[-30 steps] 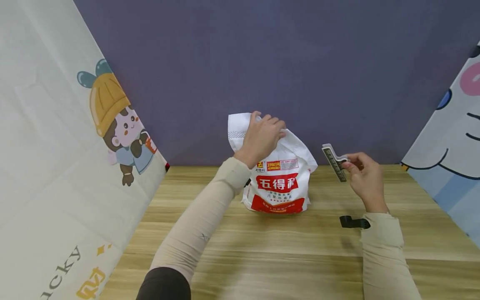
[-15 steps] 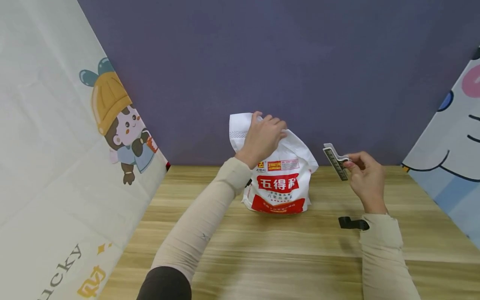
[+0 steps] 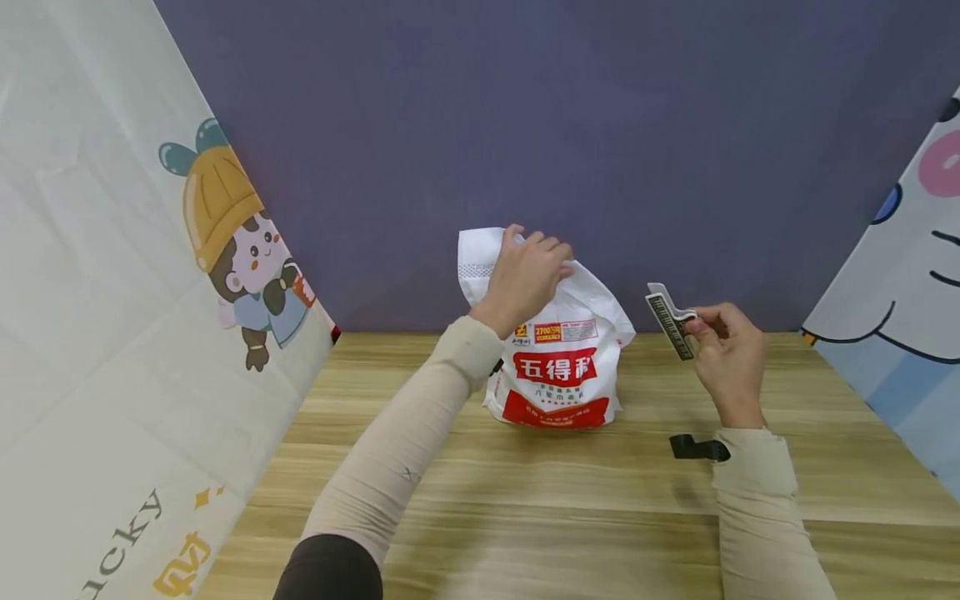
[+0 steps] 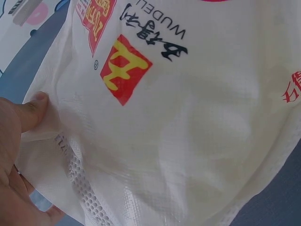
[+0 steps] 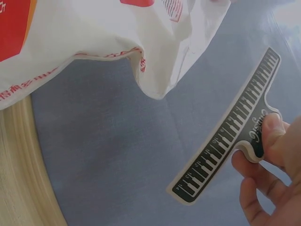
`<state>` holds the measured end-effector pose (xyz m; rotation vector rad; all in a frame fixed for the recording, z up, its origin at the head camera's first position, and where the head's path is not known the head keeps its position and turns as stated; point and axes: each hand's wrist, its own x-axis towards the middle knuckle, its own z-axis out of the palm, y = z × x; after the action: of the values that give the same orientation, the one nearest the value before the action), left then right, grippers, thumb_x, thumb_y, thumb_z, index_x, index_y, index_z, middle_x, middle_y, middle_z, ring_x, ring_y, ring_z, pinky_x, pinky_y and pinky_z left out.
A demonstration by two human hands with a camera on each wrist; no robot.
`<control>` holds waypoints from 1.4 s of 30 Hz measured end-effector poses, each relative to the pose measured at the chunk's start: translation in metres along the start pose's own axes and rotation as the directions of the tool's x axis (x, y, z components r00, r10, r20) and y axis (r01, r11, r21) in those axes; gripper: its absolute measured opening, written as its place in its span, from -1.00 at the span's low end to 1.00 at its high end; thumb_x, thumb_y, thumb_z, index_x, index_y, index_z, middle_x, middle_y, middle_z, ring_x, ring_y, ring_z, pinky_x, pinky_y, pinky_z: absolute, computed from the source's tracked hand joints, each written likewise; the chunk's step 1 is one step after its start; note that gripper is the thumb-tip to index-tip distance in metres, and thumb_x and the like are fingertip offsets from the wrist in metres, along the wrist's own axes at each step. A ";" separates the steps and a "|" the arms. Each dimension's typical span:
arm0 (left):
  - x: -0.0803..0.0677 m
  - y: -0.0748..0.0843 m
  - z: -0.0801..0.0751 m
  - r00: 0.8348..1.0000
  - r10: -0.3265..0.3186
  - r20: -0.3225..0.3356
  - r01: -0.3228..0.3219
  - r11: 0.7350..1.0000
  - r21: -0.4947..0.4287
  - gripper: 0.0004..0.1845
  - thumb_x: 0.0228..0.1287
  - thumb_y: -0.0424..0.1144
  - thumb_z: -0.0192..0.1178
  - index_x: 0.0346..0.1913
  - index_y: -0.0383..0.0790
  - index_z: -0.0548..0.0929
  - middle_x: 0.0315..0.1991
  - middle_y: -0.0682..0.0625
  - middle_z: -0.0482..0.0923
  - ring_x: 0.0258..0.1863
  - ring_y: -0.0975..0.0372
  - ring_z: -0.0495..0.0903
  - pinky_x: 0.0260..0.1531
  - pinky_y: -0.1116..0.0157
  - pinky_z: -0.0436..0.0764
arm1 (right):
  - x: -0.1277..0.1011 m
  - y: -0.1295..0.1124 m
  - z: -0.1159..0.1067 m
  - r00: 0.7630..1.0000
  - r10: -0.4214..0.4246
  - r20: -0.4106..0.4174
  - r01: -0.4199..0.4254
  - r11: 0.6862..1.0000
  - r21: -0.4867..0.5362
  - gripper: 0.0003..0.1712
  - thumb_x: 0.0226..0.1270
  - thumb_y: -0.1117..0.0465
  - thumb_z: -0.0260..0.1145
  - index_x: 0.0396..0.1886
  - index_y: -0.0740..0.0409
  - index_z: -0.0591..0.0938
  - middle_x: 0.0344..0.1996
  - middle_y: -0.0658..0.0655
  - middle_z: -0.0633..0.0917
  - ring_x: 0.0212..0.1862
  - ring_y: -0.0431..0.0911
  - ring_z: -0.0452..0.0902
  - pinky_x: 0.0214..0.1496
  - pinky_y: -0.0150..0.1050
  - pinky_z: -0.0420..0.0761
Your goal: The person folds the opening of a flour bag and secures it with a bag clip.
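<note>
A white flour bag (image 3: 566,367) with red printing stands upright on the wooden table, its top folded over. My left hand (image 3: 525,271) grips that folded top; in the left wrist view the thumb (image 4: 35,110) presses on the white fabric (image 4: 155,141) and the other fingers go behind it. To the right of the bag, apart from it, my right hand (image 3: 731,354) pinches the handle of a clip (image 3: 670,323). Piano keys and the word "music" are printed on the clip's black face (image 5: 225,132) in the right wrist view.
The wood-grain table (image 3: 585,517) runs up to a dark blue-grey backdrop (image 3: 562,125). White cartoon-printed sheets flank it, one at left (image 3: 90,292) and one at right (image 3: 892,292). A black strap piece (image 3: 697,447) juts from the right cuff.
The right forearm and wrist have shifted slightly to the left, with the clip still pinched in that hand. My left hand and the flour bag stay where they were.
</note>
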<state>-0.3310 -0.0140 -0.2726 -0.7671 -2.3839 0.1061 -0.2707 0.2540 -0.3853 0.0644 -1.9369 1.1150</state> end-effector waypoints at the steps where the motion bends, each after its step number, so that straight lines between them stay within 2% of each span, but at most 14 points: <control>1: 0.000 0.000 0.000 1.000 0.000 0.001 0.000 1.000 -0.001 -0.75 0.53 0.03 0.11 0.06 0.10 0.72 0.04 0.19 0.75 0.04 0.26 0.66 0.43 0.01 0.29 | 0.000 -0.001 0.001 1.000 -0.003 -0.011 0.003 1.000 0.012 -0.95 0.36 0.40 0.37 -0.30 0.26 0.74 -0.38 -0.10 0.74 -0.43 -0.55 0.48 -0.37 -0.66 0.40; 3: 0.000 0.000 0.000 1.000 -0.002 0.002 0.002 1.000 -0.006 -0.75 0.53 0.03 0.11 0.06 0.09 0.72 0.04 0.19 0.75 0.04 0.26 0.66 0.43 0.00 0.28 | 0.000 -0.002 0.002 1.000 -0.003 -0.025 0.003 1.000 0.031 -0.92 0.34 0.44 0.37 -0.31 0.22 0.75 -0.39 -0.18 0.74 -0.43 -0.55 0.49 -0.36 -0.67 0.40; 5: 0.000 0.000 0.001 1.000 -0.002 0.003 0.002 1.000 -0.008 -0.74 0.53 0.04 0.11 0.06 0.09 0.72 0.05 0.19 0.75 0.05 0.26 0.66 0.44 0.00 0.28 | 0.000 -0.004 0.002 0.999 0.001 -0.037 0.001 0.999 0.045 -0.89 0.32 0.46 0.37 -0.33 0.21 0.75 -0.41 -0.36 0.68 -0.43 -0.55 0.49 -0.36 -0.68 0.40; 8: 0.000 0.001 0.001 1.000 -0.003 0.006 0.003 1.000 -0.008 -0.74 0.53 0.04 0.11 0.07 0.10 0.72 0.05 0.19 0.75 0.06 0.26 0.66 0.44 0.00 0.27 | -0.001 -0.006 0.002 0.999 0.003 -0.038 -0.002 0.999 0.035 -0.96 0.33 0.45 0.37 -0.31 0.31 0.74 -0.41 -0.36 0.65 -0.43 -0.57 0.48 -0.36 -0.68 0.39; 12: 0.000 0.000 0.000 1.000 -0.005 0.008 0.005 1.000 -0.003 -0.74 0.53 0.03 0.12 0.07 0.09 0.72 0.06 0.18 0.75 0.06 0.26 0.66 0.43 0.00 0.28 | -0.001 -0.008 0.003 0.999 -0.017 -0.037 0.017 1.000 0.008 -0.95 0.34 0.43 0.37 -0.28 0.36 0.74 -0.40 0.07 0.76 -0.42 -0.61 0.45 -0.36 -0.67 0.37; 14: -0.001 0.001 0.001 1.000 -0.005 0.004 0.005 1.000 0.002 -0.74 0.53 0.03 0.13 0.07 0.09 0.72 0.05 0.19 0.75 0.05 0.26 0.66 0.42 0.00 0.29 | -0.002 -0.008 0.005 0.999 -0.019 -0.037 0.020 1.000 0.010 -0.95 0.34 0.43 0.36 -0.28 0.36 0.74 -0.38 0.17 0.77 -0.42 -0.62 0.46 -0.35 -0.67 0.39; 17: -0.001 0.000 0.002 1.000 -0.009 -0.005 0.009 1.000 0.006 -0.75 0.53 0.03 0.13 0.05 0.09 0.72 0.03 0.19 0.76 0.03 0.27 0.66 0.41 0.01 0.30 | -0.002 -0.008 0.007 0.999 -0.016 -0.032 0.017 0.999 0.036 -0.95 0.34 0.45 0.35 -0.28 0.37 0.74 -0.40 -0.05 0.76 -0.41 -0.60 0.48 -0.35 -0.67 0.42; 20: -0.001 0.000 0.002 1.000 -0.005 -0.011 0.005 1.000 -0.003 -0.75 0.53 0.03 0.12 0.05 0.08 0.72 0.01 0.19 0.76 0.02 0.26 0.66 0.41 0.01 0.30 | -0.002 -0.008 0.007 0.999 -0.010 -0.031 0.012 0.998 0.059 -0.95 0.33 0.47 0.35 -0.30 0.39 0.73 -0.41 -0.39 0.66 -0.42 -0.58 0.50 -0.36 -0.67 0.45; 24: -0.001 0.000 0.001 1.000 0.006 -0.009 -0.006 1.000 -0.023 -0.74 0.54 0.02 0.11 0.06 0.06 0.72 0.02 0.17 0.76 0.02 0.25 0.67 0.42 -0.01 0.29 | -0.001 -0.011 0.007 0.999 -0.005 -0.036 0.008 0.996 0.088 -0.96 0.31 0.49 0.36 -0.30 0.40 0.73 -0.42 -0.54 0.58 -0.41 -0.57 0.53 -0.34 -0.68 0.48; 33: 0.000 -0.002 -0.001 1.000 0.011 -0.015 -0.011 1.000 -0.018 -0.75 0.53 0.01 0.13 0.04 0.06 0.73 0.01 0.17 0.76 0.03 0.25 0.67 0.42 -0.01 0.29 | -0.001 -0.020 0.012 1.000 0.012 -0.015 -0.010 0.994 0.113 -0.96 0.29 0.50 0.37 -0.31 0.39 0.74 -0.45 -0.43 0.62 -0.46 -0.50 0.50 -0.39 -0.66 0.43; 35: 0.000 -0.001 -0.001 1.000 0.016 -0.012 -0.016 1.000 -0.023 -0.75 0.53 0.01 0.13 0.04 0.06 0.73 0.01 0.17 0.76 0.03 0.25 0.67 0.42 -0.01 0.29 | 0.000 -0.021 0.012 1.000 0.001 -0.009 0.000 0.995 0.099 -0.95 0.31 0.49 0.36 -0.31 0.40 0.74 -0.46 -0.27 0.69 -0.47 -0.51 0.50 -0.41 -0.66 0.43; 39: 0.000 -0.001 0.000 1.000 0.014 -0.011 -0.015 1.000 -0.013 -0.75 0.53 0.02 0.13 0.05 0.07 0.72 0.02 0.18 0.76 0.04 0.26 0.66 0.42 -0.01 0.29 | 0.005 -0.021 0.013 0.999 -0.043 0.010 0.043 0.997 0.060 -0.93 0.34 0.49 0.32 -0.29 0.43 0.73 -0.40 0.19 0.77 -0.50 -0.48 0.50 -0.44 -0.66 0.43; 40: 0.000 -0.001 0.000 1.000 0.013 -0.011 -0.013 1.000 -0.010 -0.75 0.53 0.02 0.13 0.05 0.07 0.72 0.02 0.18 0.76 0.04 0.26 0.66 0.42 0.00 0.29 | 0.006 -0.021 0.013 0.999 -0.051 0.013 0.050 0.997 0.050 -0.93 0.33 0.49 0.32 -0.29 0.43 0.72 -0.39 0.25 0.77 -0.50 -0.47 0.51 -0.45 -0.66 0.42; 42: 0.000 -0.001 0.000 1.000 0.012 -0.014 -0.012 1.000 -0.003 -0.75 0.52 0.02 0.13 0.05 0.08 0.72 0.02 0.18 0.75 0.04 0.26 0.66 0.42 0.00 0.29 | 0.008 -0.021 0.013 0.998 -0.057 0.022 0.056 0.998 0.041 -0.92 0.33 0.51 0.30 -0.28 0.44 0.72 -0.40 0.23 0.76 -0.52 -0.46 0.50 -0.47 -0.65 0.42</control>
<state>-0.3315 -0.0148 -0.2720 -0.7815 -2.3667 0.1012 -0.2757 0.2348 -0.3683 0.1543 -1.9217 1.1203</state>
